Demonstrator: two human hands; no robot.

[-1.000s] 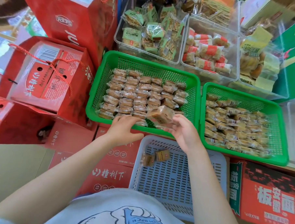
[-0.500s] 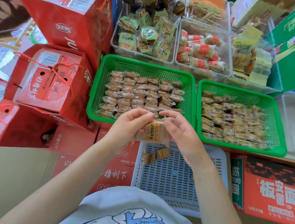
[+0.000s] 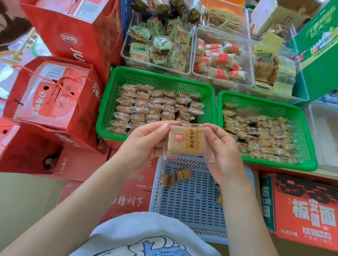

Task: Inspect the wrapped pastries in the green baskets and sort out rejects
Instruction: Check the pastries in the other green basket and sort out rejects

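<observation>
A clear-wrapped brown pastry (image 3: 185,141) with a yellow label faces me, held between both hands above the near rim of the left green basket (image 3: 115,90). My left hand (image 3: 144,144) pinches its left end and my right hand (image 3: 223,149) pinches its right end. Several wrapped pastries (image 3: 155,106) lie in rows in the left basket. The right green basket (image 3: 307,137) holds a looser pile of them (image 3: 260,135). Below my hands a pale blue basket (image 3: 192,204) holds two wrapped pastries (image 3: 176,176), and a third (image 3: 219,197) shows by my right wrist.
Red gift boxes (image 3: 47,95) are stacked at the left. Clear bins of other wrapped snacks (image 3: 160,44) stand behind the green baskets. A green carton (image 3: 326,49) is at the far right, an empty clear bin (image 3: 330,135) below it, and a red noodle carton (image 3: 306,211) at the near right.
My right hand brought the pastry back from the left basket. My left hand came off the basket and joined it, and the pastry now faces me label up.
</observation>
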